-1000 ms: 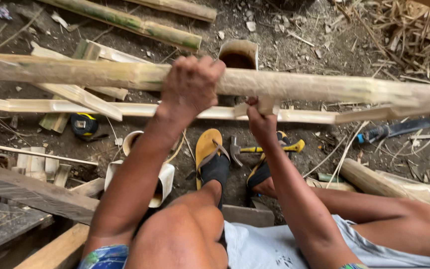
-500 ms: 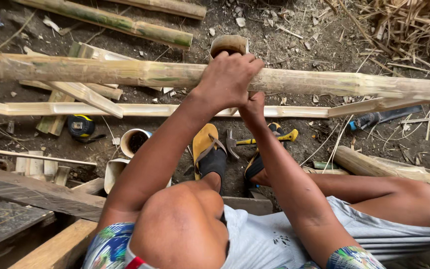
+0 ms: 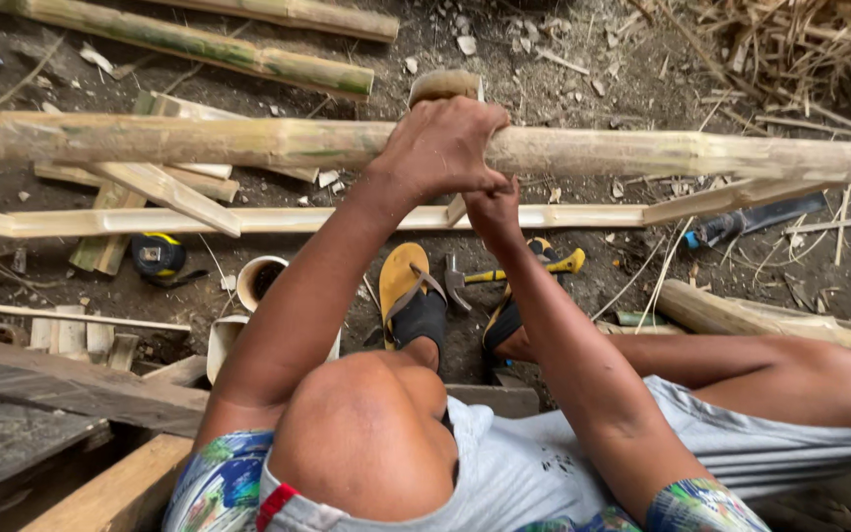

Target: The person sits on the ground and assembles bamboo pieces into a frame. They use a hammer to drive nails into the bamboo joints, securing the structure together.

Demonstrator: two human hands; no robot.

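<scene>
A long, thick bamboo pole (image 3: 662, 155) lies crosswise in front of me, above the dirt floor. My left hand (image 3: 440, 148) grips it from above, fingers wrapped round it. My right hand (image 3: 492, 209) is curled just under the pole, right next to the left hand and close to a thin split bamboo slat (image 3: 278, 219). What the right fingers hold is hidden. My knees and my feet in yellow sandals (image 3: 406, 296) are below the pole.
A yellow-handled hammer (image 3: 519, 274) lies by my feet. To the left are a black and yellow tape measure (image 3: 158, 256) and a cut bamboo cup (image 3: 260, 281). A blue-handled blade (image 3: 751, 222) lies at right, bamboo poles (image 3: 199, 44) at the back, planks (image 3: 41, 394) at lower left.
The pole has slid left, so its right end is now in view. My left hand has shifted right along it and now sits directly over my right hand.
</scene>
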